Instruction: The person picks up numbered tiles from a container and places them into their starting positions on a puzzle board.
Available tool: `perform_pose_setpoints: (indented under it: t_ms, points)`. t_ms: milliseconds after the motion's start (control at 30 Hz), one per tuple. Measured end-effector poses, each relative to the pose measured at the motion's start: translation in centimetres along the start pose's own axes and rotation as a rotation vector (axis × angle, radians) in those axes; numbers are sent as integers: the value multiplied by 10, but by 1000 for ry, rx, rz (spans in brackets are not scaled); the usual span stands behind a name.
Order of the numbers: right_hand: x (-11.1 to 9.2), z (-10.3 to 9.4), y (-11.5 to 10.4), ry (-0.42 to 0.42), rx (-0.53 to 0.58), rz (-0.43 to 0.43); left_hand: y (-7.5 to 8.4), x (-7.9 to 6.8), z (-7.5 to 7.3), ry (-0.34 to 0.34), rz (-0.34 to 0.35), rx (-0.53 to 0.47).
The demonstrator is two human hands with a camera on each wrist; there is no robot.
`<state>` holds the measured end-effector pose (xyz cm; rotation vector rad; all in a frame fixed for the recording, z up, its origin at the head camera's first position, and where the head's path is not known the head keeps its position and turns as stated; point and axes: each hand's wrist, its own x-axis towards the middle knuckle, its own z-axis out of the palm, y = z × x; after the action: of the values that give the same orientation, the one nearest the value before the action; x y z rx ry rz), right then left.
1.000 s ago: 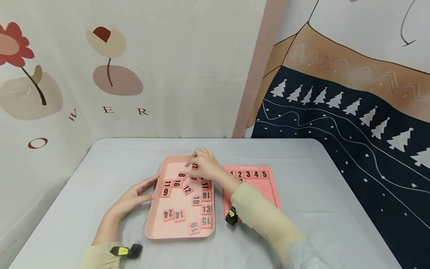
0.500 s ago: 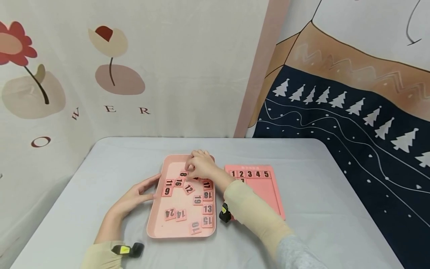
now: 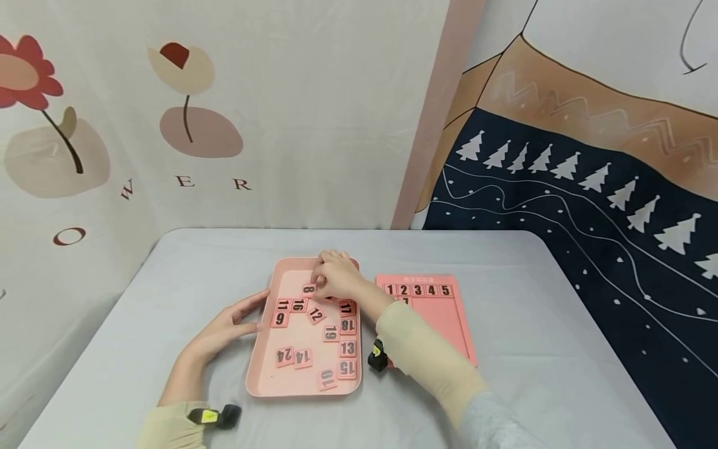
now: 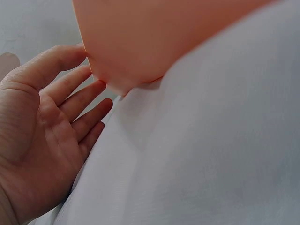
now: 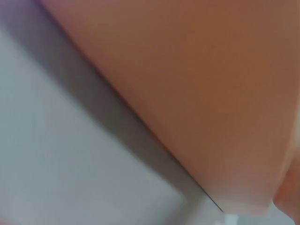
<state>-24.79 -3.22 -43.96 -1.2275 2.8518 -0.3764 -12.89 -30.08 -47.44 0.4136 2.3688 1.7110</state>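
A pink tray (image 3: 305, 340) holds several number tiles, among them an 8 (image 3: 308, 290), a 12 (image 3: 316, 315) and a 24 (image 3: 285, 357). My right hand (image 3: 335, 277) bends down over the tray's far right part, its fingertips hidden among the tiles there; I cannot tell whether it pinches one. Only a sliver of that hand (image 5: 288, 197) enters the right wrist view, beside the tray's outer wall (image 5: 187, 93). On the left, my left hand (image 3: 227, 324) rests its extended fingers against the tray's rim. Those loosely spread fingers (image 4: 77, 101) touch the tray wall (image 4: 131, 42) in the left wrist view.
A pink number board (image 3: 437, 318) lies just right of the tray, with tiles 1 to 5 along its top row and a 7 below, partly behind my right sleeve (image 3: 426, 349). A white cloth (image 3: 521, 312) covers the table, and printed curtains hang behind it.
My right hand has drawn in slightly over the tray, and its forearm has swung left. A 22 tile that showed by its fingers is now hidden. The left hand keeps its place.
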Motion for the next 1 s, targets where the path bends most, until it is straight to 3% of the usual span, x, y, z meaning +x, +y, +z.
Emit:
perform_pose_setpoints:
  t_ms: [400, 667, 1000]
  points:
    - [-47, -56, 40, 118, -53, -312, -1, 0, 0, 3, -10, 12]
    - [-91, -77, 73, 90, -101, -380, -1, -1, 0, 1, 1, 7]
    - [-139, -82, 111, 32, -127, -437, 0, 1, 1, -1, -4, 9]
